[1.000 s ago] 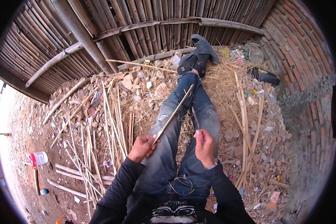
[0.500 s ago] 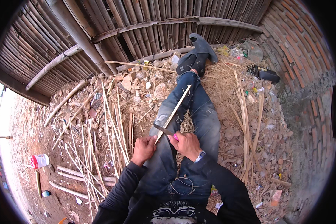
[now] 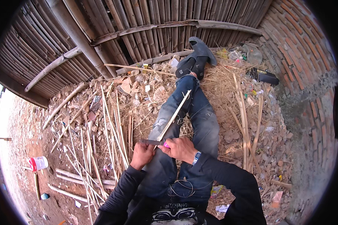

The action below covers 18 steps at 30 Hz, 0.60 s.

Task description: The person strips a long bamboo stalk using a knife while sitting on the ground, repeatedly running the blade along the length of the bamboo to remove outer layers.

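A pale split bamboo strip (image 3: 175, 113) lies slanting over my outstretched legs, its far end near the shins. My left hand (image 3: 142, 154) is closed around its near end, above the left thigh. In my right hand (image 3: 182, 149) is a knife (image 3: 153, 142) with a dark blade and a pink handle. The blade crosses the strip close to the left fingers, pointing left. Whether its edge bites into the bamboo cannot be seen. A thin loop of wire or fibre (image 3: 184, 187) rests on my lap.
Several bamboo strips (image 3: 112, 131) are strewn on my left, and more long strips (image 3: 245, 123) lie on my right. A white bucket with a red rim (image 3: 38, 163) lies at far left. A bamboo wall (image 3: 150, 41) stands ahead, a brick wall (image 3: 308, 56) at right. Rubble and straw cover the ground.
The knife has come down along the strip toward my left hand, its blade now turned more level. My right hand has shifted slightly nearer my body.
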Each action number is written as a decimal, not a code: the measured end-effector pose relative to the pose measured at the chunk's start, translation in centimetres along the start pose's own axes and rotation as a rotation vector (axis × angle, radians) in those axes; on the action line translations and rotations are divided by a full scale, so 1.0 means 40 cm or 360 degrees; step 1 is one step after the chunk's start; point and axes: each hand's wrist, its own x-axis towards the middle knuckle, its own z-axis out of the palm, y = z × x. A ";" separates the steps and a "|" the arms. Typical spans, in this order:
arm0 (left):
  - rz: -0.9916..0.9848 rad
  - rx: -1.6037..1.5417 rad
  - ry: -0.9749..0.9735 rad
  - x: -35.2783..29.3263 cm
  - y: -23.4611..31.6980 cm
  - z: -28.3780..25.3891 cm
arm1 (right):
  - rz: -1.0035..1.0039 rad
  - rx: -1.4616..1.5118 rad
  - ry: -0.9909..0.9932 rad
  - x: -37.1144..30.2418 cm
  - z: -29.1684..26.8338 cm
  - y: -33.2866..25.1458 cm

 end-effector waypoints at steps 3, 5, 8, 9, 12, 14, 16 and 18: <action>0.0051 0.0043 -0.0006 0.023 -0.019 0.009 | -0.0181 -0.0216 0.0140 0.015 -0.001 0.085; 0.0143 -0.0060 0.0025 0.035 -0.022 0.015 | -0.0209 -0.0216 0.0204 0.034 0.006 0.113; 0.0059 -0.0133 0.0033 0.042 -0.020 0.006 | 0.0027 -0.0124 0.0254 0.051 0.013 0.126; -0.0074 -0.0213 0.0024 0.029 -0.016 -0.002 | 0.0228 -0.0041 0.0353 0.069 0.013 0.137; -0.0166 -0.0097 -0.0078 -0.053 -0.014 -0.021 | 0.1080 -0.0205 0.0859 0.095 -0.154 0.369; -0.0281 -0.0272 -0.0068 -0.066 -0.009 -0.018 | 0.0977 -0.0304 0.0774 0.067 -0.171 0.384; -0.0165 -0.0151 0.0002 -0.048 -0.020 -0.006 | 0.0824 -0.0194 0.0483 0.060 -0.179 0.303; -0.0049 -0.0079 0.0064 -0.036 -0.016 0.020 | 0.0491 0.0011 0.0300 0.044 -0.168 0.162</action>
